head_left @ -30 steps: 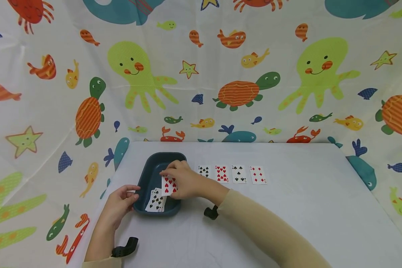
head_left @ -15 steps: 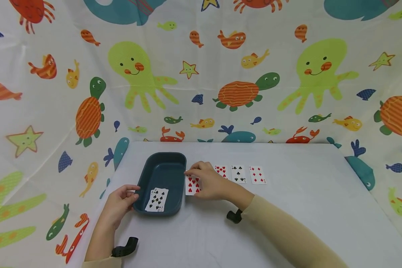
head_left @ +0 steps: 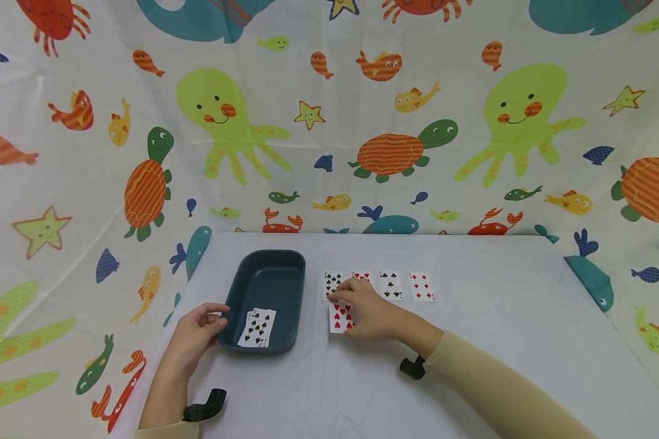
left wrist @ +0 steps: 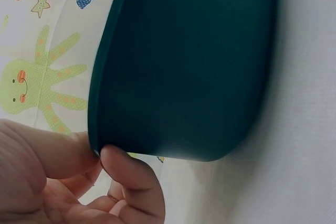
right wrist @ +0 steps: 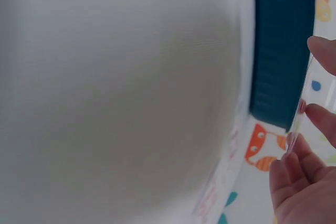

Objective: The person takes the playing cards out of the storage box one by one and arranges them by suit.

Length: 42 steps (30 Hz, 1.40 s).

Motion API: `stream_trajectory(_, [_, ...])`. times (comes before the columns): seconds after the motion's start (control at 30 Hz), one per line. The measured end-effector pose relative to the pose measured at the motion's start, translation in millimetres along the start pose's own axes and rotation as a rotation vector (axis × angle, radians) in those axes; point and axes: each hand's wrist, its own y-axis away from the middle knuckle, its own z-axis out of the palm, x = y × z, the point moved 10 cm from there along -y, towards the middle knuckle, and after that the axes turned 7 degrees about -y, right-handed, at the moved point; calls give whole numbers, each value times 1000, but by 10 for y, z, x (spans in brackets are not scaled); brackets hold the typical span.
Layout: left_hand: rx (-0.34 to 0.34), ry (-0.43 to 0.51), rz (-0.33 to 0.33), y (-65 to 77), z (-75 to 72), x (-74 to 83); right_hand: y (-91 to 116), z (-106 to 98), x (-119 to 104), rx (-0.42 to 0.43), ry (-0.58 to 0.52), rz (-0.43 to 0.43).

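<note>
Jutting leftward, pinched by the right hand (head_left: pixel 370 310), is a hearts card (head_left: pixel 340 321).

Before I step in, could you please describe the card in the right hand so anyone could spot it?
On the white table, find the dark blue tray at left. To its right, the right hand grips a card with red hearts; unlike the four cards in a row beyond, it is held.

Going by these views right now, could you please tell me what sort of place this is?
Probably an indoor spot set up for filming tabletop handling: a white table, a cloth backdrop printed with sea animals behind it, and a black device at each wrist.
</note>
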Motion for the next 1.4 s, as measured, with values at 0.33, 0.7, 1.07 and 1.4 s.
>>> stream_trajectory(0.33, [2, -3, 6, 17, -4, 4, 266, 81, 294, -35, 15, 42])
stream_trajectory(0.7, [0, -8, -1, 21, -14, -19, 366, 165, 422, -54, 39, 86])
stream_trajectory(1.07, [4, -11, -4, 29, 11, -23, 346, 165, 441, -49, 66, 78])
stream_trajectory(1.4, [-4, -11, 1, 23, 16, -21, 305, 59, 409, -14, -10, 102])
